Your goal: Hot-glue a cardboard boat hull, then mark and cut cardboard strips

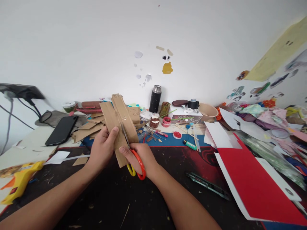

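Above the dark mat, my left hand [104, 147] pinches a strip of brown cardboard [110, 118] between thumb and fingers. My right hand [144, 156] is closed round the scissors [141, 164], whose handles are red and yellow. The blades point up and away from me, lying in a long cut between the left strip and a second brown piece [124, 118] on the right. Part of the blades is hidden by the cardboard. Behind my left hand lies a heap of cut cardboard pieces [88, 129].
A yellow glue gun [22, 180] and black phone [61, 130] lie at left. A utility knife [207, 185] and red sheet [256, 182] are at right. Along the wall stand a black flask [155, 99], paint jars [166, 121] and a bowl [208, 111].
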`<state>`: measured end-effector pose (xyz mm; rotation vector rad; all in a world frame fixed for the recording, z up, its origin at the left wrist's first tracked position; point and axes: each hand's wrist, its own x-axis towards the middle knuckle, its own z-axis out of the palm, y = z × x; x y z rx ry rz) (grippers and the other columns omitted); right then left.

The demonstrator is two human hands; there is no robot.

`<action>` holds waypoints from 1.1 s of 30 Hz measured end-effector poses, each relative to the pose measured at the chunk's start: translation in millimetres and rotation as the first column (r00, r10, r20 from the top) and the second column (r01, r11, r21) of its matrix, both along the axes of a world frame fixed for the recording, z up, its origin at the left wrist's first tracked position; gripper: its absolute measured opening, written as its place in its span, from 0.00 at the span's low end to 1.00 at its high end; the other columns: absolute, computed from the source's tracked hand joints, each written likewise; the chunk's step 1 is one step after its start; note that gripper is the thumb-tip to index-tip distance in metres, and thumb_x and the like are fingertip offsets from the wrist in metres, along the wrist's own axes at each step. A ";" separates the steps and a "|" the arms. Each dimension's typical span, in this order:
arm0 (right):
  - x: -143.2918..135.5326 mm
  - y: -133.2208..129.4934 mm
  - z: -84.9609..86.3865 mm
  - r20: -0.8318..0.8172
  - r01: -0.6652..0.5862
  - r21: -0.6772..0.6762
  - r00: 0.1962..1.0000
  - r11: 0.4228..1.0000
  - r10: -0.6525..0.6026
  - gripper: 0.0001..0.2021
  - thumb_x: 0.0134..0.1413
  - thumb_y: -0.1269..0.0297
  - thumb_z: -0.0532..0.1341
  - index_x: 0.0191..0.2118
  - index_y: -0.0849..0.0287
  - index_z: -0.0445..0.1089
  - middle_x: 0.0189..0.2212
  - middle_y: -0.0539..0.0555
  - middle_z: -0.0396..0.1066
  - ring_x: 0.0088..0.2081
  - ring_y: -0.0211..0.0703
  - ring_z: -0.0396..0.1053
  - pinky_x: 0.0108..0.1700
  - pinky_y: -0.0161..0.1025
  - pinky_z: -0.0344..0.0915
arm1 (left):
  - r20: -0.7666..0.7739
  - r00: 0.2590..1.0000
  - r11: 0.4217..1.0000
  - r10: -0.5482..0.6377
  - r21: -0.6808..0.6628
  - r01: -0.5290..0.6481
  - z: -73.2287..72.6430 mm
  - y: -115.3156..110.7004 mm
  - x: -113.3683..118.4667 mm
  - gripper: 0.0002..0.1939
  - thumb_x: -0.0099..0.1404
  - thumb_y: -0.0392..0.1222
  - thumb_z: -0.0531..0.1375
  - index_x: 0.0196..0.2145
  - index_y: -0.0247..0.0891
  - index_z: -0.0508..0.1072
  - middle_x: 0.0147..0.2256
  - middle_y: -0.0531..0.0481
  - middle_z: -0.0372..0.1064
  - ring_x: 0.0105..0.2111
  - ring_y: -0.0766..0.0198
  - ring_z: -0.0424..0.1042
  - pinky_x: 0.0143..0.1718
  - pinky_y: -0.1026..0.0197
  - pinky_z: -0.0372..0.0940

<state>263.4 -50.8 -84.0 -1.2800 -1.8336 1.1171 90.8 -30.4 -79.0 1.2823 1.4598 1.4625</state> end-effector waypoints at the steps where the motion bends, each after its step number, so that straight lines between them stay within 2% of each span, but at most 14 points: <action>1: 0.3 0.3 0.0 0.012 0.001 0.015 1.000 1.000 -0.002 0.30 0.69 0.43 0.71 0.22 0.56 0.64 0.19 0.46 0.65 0.27 0.40 0.67 0.32 0.37 0.57 | -0.012 1.000 1.000 0.005 0.000 -0.005 -0.3 -0.8 0.7 0.33 0.63 0.75 0.66 0.43 0.40 0.78 0.41 0.45 0.83 0.40 0.48 0.80 0.39 0.52 0.74; 5: 0.6 -0.8 -3.8 -0.052 -0.007 -0.003 0.999 1.000 0.007 0.29 0.71 0.41 0.69 0.24 0.56 0.66 0.20 0.46 0.67 0.26 0.40 0.68 0.31 0.36 0.57 | 0.046 0.999 1.000 0.009 0.002 -0.010 -1.7 -2.7 5.3 0.30 0.64 0.72 0.66 0.43 0.41 0.77 0.39 0.46 0.82 0.41 0.48 0.80 0.41 0.52 0.74; 8: 0.5 -2.9 -7.3 -0.119 -0.035 -0.076 0.993 0.997 0.026 0.29 0.72 0.37 0.65 0.26 0.55 0.69 0.20 0.48 0.71 0.25 0.41 0.72 0.29 0.35 0.61 | 0.046 0.999 1.000 0.023 -0.002 -0.023 -2.3 -4.4 7.5 0.28 0.65 0.71 0.66 0.42 0.41 0.77 0.37 0.47 0.81 0.40 0.48 0.80 0.40 0.52 0.74; 12: -0.6 -5.4 -9.9 -0.081 -0.048 -0.067 0.996 0.997 0.043 0.31 0.72 0.34 0.64 0.27 0.54 0.67 0.18 0.48 0.70 0.22 0.41 0.71 0.29 0.35 0.62 | -0.004 0.999 0.999 0.044 0.009 -0.044 -3.2 -6.8 8.0 0.29 0.65 0.72 0.65 0.42 0.41 0.78 0.38 0.46 0.82 0.40 0.47 0.80 0.40 0.51 0.74; 22: -10.2 -13.3 -14.7 -0.127 -0.004 -0.134 0.992 0.991 -0.013 0.32 0.73 0.30 0.59 0.28 0.54 0.65 0.19 0.48 0.68 0.23 0.41 0.72 0.28 0.35 0.63 | 0.080 0.995 0.998 0.056 -0.006 -0.055 -6.7 -6.5 10.0 0.30 0.62 0.72 0.67 0.43 0.41 0.79 0.39 0.47 0.83 0.39 0.50 0.79 0.40 0.52 0.73; 33: -13.7 -16.5 -16.0 -0.085 0.023 -0.166 0.996 0.986 -0.038 0.32 0.73 0.29 0.58 0.30 0.54 0.69 0.20 0.51 0.71 0.27 0.46 0.75 0.29 0.37 0.63 | 0.081 0.996 0.999 0.040 -0.014 -0.039 -2.8 -7.8 11.7 0.28 0.64 0.69 0.67 0.44 0.41 0.78 0.41 0.47 0.84 0.42 0.48 0.82 0.43 0.52 0.76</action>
